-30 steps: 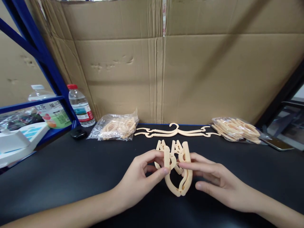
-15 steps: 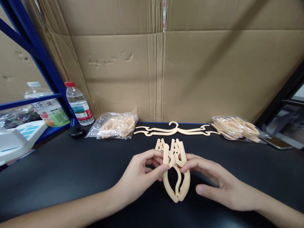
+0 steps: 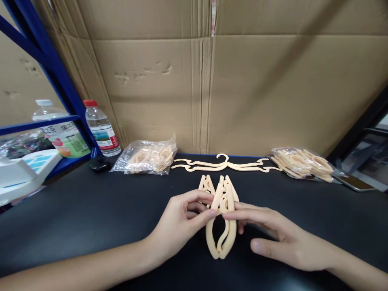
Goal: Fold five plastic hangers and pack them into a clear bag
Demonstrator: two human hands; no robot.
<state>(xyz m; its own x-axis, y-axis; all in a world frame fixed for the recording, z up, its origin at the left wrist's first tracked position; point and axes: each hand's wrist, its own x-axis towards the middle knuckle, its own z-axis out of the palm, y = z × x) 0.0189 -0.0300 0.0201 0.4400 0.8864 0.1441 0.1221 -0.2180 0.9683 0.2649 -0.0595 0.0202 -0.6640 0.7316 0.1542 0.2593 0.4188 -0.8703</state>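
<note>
Observation, head view; clock centred on the near folded hanger, 12 pointing away from the person.

The near folded hanger (image 3: 232, 232), cream, is at the centre, over the black table (image 3: 91, 210); its joined end points to 6. Left hand (image 3: 174, 220) at 9: thumb and fingers are closed on the hanger's left arm in a pinch. Right hand (image 3: 279, 230) at 3: the forefinger lies across the right arm, at least one fingertip shows beyond it, and the thumb stands well clear. Cannot tell whether those fingers clamp the arm or only press on it.

Change: over the last second the upper ends of the two arms have drawn together. They stood plainly apart; now they lean close, with only a narrow gap, and the outline is slimmer. Judgement: the fold is nearly complete, the left hand steadying and the right pressing inward.

Just beyond, from 11 to 12, are further folded pieces (image 3: 202, 184), partly hidden; cannot tell whether one hanger or two. At 12, farther out, lies an unfolded hanger (image 3: 226, 163), hook away from the person. Bagged hangers sit at 10 (left bag (image 3: 148, 159)) and 2 (right bag (image 3: 303, 163)). Past the left bag, also at 10, stands a red-capped bottle (image 3: 103, 133).
</note>
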